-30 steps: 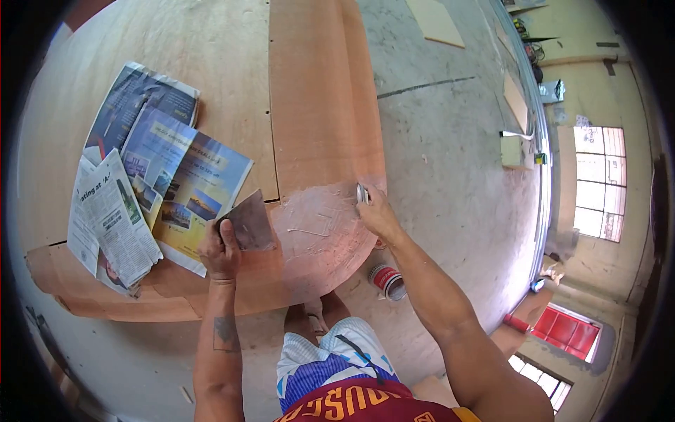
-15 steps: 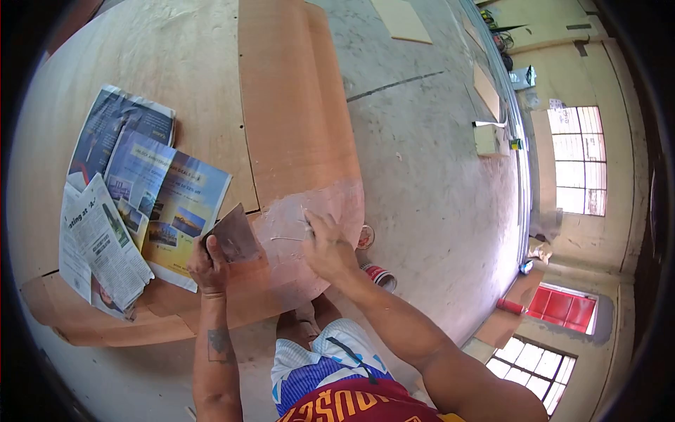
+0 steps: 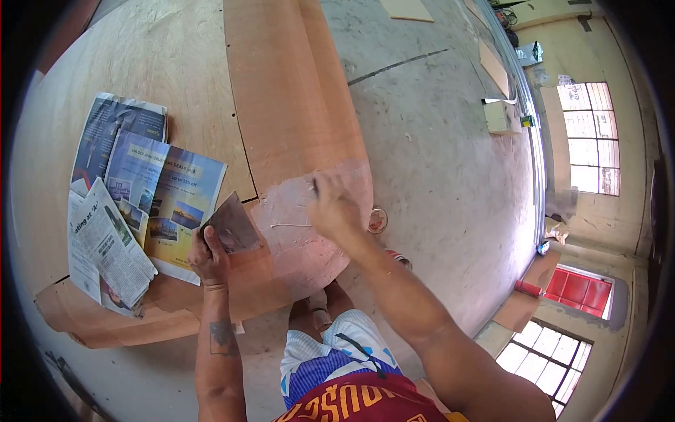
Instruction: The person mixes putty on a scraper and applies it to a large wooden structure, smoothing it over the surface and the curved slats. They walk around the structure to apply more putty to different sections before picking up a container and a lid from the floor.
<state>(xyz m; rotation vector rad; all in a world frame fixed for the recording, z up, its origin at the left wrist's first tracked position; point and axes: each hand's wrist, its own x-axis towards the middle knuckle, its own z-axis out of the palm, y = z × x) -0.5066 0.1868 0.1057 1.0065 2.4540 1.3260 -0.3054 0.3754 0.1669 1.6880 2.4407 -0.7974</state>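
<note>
My left hand (image 3: 209,259) is closed on the edge of a flat, dark putty board (image 3: 238,224) with a smeared face, held above the wooden panel. My right hand (image 3: 337,212) is slightly blurred and closed around a small putty knife (image 3: 315,187); only a thin dark edge of it shows past the fingers. Beneath that hand, a thin pinkish layer of putty (image 3: 299,257) coats the rounded corner of the wooden panel (image 3: 288,105). A pale ridge of putty lies across the coated patch, just left of the right hand.
Newspaper sheets (image 3: 169,211) lie on the panel to the left. Beyond its right edge, an open can (image 3: 377,221) and a partly hidden second can (image 3: 399,259) stand on the concrete floor (image 3: 436,162). Boards (image 3: 493,67) and a red cylinder (image 3: 529,288) are near the wall.
My right hand has moved away from me across the putty patch with the putty knife. My left hand still holds the putty board in nearly the same place. The camera view has shifted slightly.
</note>
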